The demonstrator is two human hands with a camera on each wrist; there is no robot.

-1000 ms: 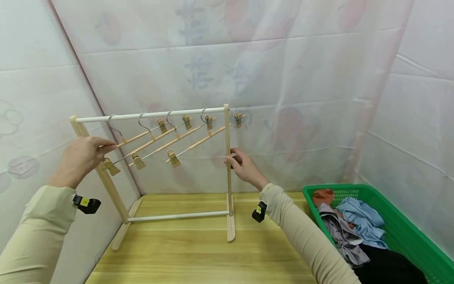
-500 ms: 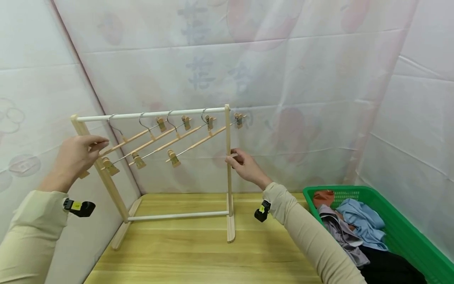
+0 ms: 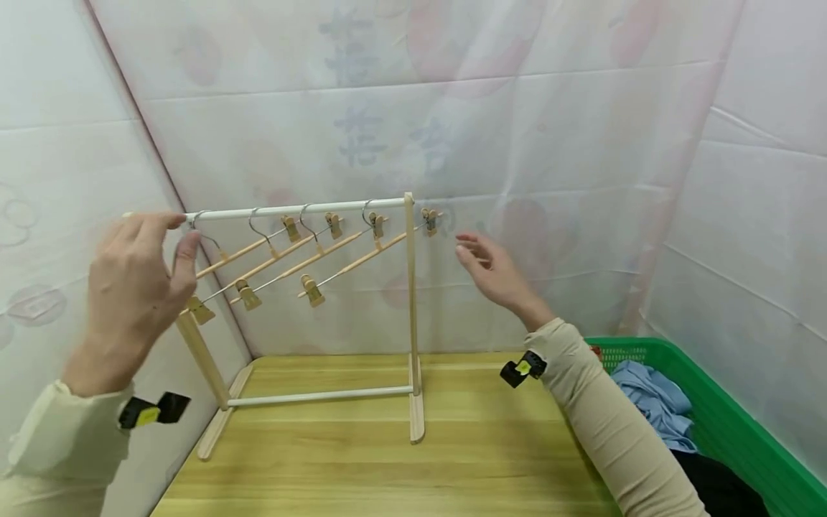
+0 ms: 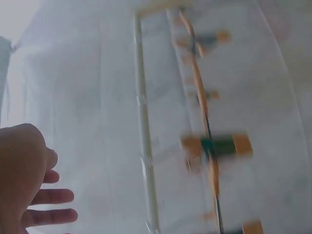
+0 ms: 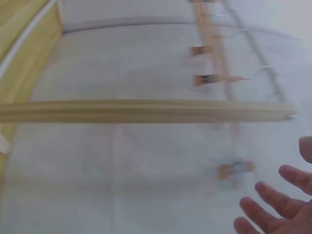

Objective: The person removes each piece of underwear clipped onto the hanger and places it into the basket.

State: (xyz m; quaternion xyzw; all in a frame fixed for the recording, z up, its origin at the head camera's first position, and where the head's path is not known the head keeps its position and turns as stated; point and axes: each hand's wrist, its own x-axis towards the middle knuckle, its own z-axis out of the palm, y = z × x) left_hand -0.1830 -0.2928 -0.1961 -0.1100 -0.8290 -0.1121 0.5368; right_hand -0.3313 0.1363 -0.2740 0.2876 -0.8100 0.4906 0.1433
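Observation:
Several wooden clip hangers [image 3: 321, 253] hang by metal hooks from the white top rail [image 3: 342, 207] of a small garment rack. Each hanger carries wooden clips [image 3: 312, 290] at its ends, and nothing is clipped in them. My left hand [image 3: 132, 287] is raised at the left end of the rail, thumb apart from the fingers, and hides the top of the left post. Loose fingers of that hand [image 4: 51, 197] show in the left wrist view beside the rail. To the right of the right post [image 3: 412, 301], my right hand [image 3: 500, 276] hovers in the air with nothing in it.
The rack stands on a wooden table [image 3: 362, 467], with a white lower bar [image 3: 323, 396] near the tabletop. At the right is a green basket [image 3: 730, 409] holding a light blue garment [image 3: 652, 402] and black cloth [image 3: 717, 481]. Pale printed sheets [image 3: 549, 143] enclose the space.
My left hand has let go of the leftmost hanger and risen toward the rail's end. My right hand has released the right post and moved right and up.

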